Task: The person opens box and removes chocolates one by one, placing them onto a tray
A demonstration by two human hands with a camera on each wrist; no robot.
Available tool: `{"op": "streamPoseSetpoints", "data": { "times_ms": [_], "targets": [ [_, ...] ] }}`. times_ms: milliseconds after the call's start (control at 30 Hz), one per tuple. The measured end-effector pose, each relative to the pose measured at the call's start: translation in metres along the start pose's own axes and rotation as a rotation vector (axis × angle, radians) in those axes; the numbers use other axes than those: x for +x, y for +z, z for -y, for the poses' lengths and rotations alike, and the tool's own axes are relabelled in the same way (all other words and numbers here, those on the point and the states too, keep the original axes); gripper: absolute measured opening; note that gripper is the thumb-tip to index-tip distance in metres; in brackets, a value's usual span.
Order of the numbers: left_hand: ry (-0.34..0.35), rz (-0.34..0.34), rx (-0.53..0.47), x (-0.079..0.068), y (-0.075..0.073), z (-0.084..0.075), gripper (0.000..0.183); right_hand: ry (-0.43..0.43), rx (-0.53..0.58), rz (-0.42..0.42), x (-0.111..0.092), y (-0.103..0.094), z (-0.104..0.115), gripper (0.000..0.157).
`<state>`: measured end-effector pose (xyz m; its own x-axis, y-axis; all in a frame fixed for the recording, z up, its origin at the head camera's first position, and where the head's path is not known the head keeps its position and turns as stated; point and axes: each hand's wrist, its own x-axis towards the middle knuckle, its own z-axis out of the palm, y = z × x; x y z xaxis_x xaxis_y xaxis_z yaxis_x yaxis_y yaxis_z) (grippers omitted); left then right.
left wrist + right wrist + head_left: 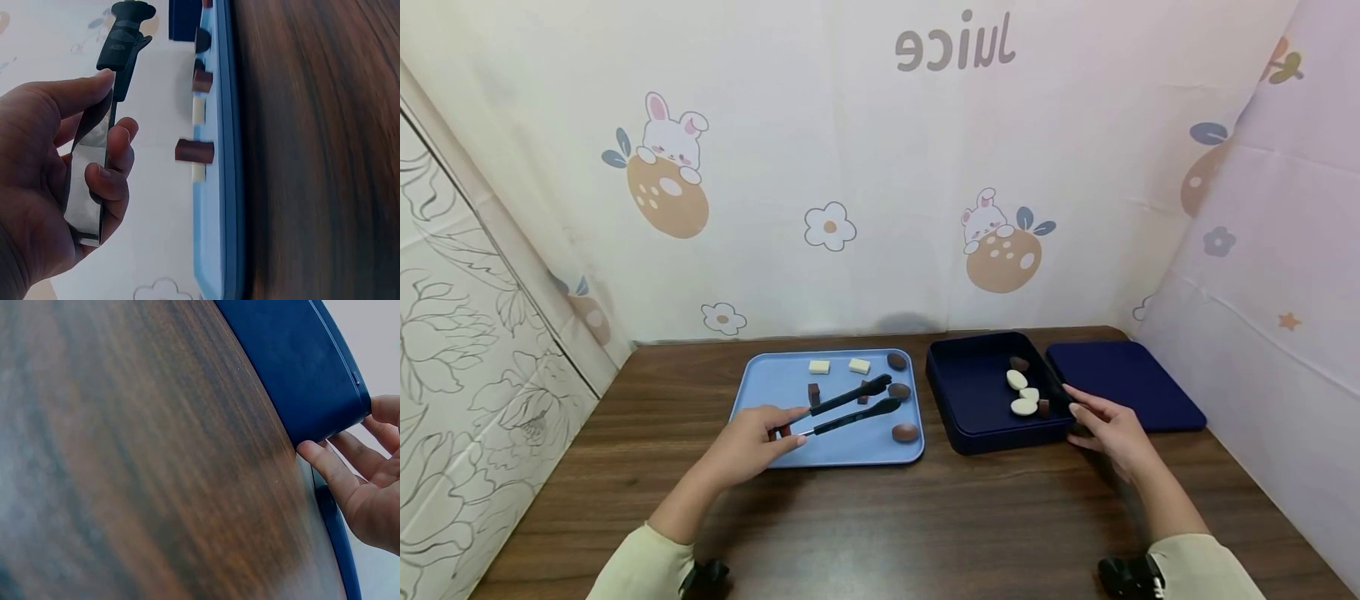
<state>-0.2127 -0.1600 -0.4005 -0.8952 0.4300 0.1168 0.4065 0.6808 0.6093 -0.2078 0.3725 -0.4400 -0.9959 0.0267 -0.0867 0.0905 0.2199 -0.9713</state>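
Note:
My left hand (pixel 748 442) holds metal tongs (pixel 853 404) with black arms, thumb on one side and fingers on the other. The tongs' two tips are apart, over the light blue tray (pixel 752 375). On this tray lie white chocolate blocks (pixel 819 367), dark brown chocolate blocks (pixel 814 393) and brown egg-shaped chocolates (pixel 905 432). With its fingers extended, my right hand (pixel 1112 433) touches the right outer wall of the dark blue box (pixel 300 369). White oval pieces (pixel 1023 407) and brown pieces (pixel 1018 364) sit at the right inside the box.
A flat dark blue lid (pixel 1127 383) lies right of the box, behind my right hand. The wooden table (pixel 925 525) runs back to a printed curtain (pixel 760 167), with another curtain (pixel 1277 333) along the right side.

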Motion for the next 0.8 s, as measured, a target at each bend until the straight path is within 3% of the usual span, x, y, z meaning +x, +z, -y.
{"op": "streamPoseSetpoints", "data": {
  "times_ms": [300, 500, 800],
  "targets": [
    [0.119, 0.044, -0.001, 0.015, 0.017, -0.019, 0.044, 0.005, 0.002, 0.002, -0.001, -0.001, 0.001, 0.059],
    [0.214, 0.06, 0.055, 0.026, 0.031, -0.032, 0.045, 0.001, -0.017, 0.013, 0.0, -0.001, 0.001, 0.061],
    [0.245, 0.1, 0.08, 0.044, 0.042, -0.056, 0.043, 0.008, -0.04, 0.014, 0.001, -0.002, 0.0, 0.062]
  ]
}}
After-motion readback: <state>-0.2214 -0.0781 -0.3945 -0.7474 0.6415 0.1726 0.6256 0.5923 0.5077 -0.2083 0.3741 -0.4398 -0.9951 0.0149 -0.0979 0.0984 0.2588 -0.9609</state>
